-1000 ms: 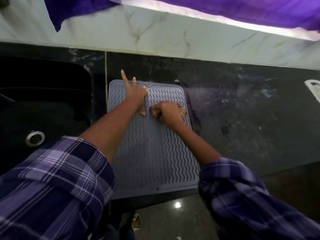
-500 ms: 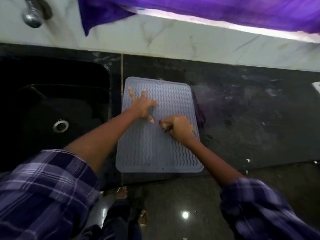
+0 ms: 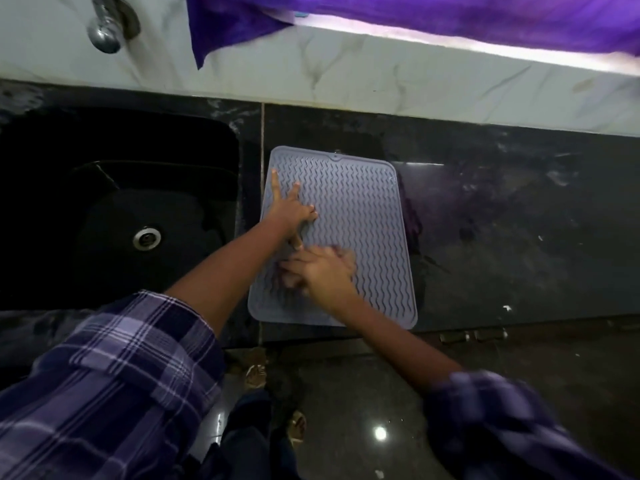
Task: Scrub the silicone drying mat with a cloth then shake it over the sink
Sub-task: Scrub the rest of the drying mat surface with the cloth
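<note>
At frame centre the mat lies on the worktop. The left hand stays spread, pinning it; the right hand, blurred, has slid toward the lower left, gripping a barely visible cloth — scrubbing continues.

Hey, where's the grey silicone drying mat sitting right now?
The grey wavy-ribbed silicone drying mat lies flat on the dark stone counter, centre of the head view, just right of the black sink, with both hands on it.

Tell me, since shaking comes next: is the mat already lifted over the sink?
No, the mat lies flat on the counter beside the sink.
</note>
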`<state>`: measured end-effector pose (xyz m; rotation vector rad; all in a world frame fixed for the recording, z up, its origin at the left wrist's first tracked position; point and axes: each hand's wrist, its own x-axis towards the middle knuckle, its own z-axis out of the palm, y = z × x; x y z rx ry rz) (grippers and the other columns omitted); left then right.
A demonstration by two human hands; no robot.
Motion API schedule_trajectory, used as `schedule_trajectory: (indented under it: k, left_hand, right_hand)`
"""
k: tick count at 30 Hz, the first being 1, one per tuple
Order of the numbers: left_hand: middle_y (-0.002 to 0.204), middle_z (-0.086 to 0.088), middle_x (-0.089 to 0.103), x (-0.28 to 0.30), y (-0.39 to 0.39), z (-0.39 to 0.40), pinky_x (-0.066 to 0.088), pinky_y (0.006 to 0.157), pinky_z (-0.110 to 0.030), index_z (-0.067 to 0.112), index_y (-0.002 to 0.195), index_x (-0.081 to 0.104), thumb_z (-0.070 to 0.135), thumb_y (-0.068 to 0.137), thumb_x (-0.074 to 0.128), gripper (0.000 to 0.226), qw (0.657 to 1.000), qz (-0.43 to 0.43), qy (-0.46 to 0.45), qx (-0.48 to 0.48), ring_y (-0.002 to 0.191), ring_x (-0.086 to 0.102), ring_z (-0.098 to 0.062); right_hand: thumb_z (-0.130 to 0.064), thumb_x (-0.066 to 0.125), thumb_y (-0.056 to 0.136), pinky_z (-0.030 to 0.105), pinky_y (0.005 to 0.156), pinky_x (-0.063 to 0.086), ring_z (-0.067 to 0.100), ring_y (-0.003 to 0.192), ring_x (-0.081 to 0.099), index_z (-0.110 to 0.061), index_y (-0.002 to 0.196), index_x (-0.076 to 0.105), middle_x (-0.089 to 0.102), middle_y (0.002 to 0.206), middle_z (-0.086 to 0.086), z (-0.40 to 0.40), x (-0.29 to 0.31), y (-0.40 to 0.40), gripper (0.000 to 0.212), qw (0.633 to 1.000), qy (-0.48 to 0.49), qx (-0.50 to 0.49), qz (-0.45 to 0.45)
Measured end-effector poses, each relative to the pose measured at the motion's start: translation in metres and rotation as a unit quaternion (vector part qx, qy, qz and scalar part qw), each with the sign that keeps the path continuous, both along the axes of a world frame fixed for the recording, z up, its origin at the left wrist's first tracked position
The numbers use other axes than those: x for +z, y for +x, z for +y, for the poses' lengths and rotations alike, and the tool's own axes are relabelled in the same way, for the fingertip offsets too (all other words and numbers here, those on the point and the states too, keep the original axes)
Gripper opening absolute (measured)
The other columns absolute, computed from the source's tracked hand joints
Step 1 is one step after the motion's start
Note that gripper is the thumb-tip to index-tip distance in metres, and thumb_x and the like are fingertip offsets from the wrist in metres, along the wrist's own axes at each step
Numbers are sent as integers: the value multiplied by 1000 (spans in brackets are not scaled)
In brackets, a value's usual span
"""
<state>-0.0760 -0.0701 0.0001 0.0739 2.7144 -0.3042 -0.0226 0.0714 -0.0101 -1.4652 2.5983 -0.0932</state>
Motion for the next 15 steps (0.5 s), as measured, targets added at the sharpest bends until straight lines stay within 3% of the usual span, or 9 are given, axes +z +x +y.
schedule_trajectory:
  k: [3,5,7,9,12,15]
  left_hand:
    - [161,-6,18,-6,-5,-3,-14,100,-77,30,150,29,53,84,61,77,1000,-4,6,0,150,-5,-36]
    - [161,-3,20,-10,-7,-5,-16,98,-77,30,152,25,62,75,64,92,1000,-7,10,1,150,-8,-35]
    - [161,-5,21,-11,-8,-5,-16,100,-76,30,152,27,64,71,66,96,1000,-14,19,8,150,-9,-35]
    - [160,-7,23,-8,-9,-2,-16,101,-77,29,151,29,63,69,69,97,1000,-17,15,16,150,-7,-35]
    - [158,-11,27,-2,-11,6,-16,99,-77,28,145,40,59,67,73,91,999,-28,-12,16,150,-3,-37]
    - [156,-9,32,4,-10,17,-16,99,-76,27,137,51,58,62,78,86,998,-36,-47,7,150,2,-35]
  right_hand:
    - [-16,33,96,40,96,29,30,123,42,-12,136,47,49,136,14,-31,-20,29,42,1000,11,-5,22]
    - [-13,40,93,41,91,31,33,120,43,-8,134,48,50,135,16,-11,-27,45,41,1000,20,1,11]
    - [-9,54,85,40,90,32,31,118,45,-12,130,53,54,132,12,20,-22,47,45,997,9,75,-13]
    - [-10,59,83,38,95,32,27,119,48,-16,125,59,59,130,7,43,-10,25,43,994,-2,106,-24]
    - [-15,54,90,36,104,33,20,121,50,-22,127,59,60,130,2,59,4,-32,38,998,-37,-38,14]
    - [-16,49,93,36,104,30,23,125,45,-23,132,53,53,136,4,86,1,-47,40,991,13,-129,22]
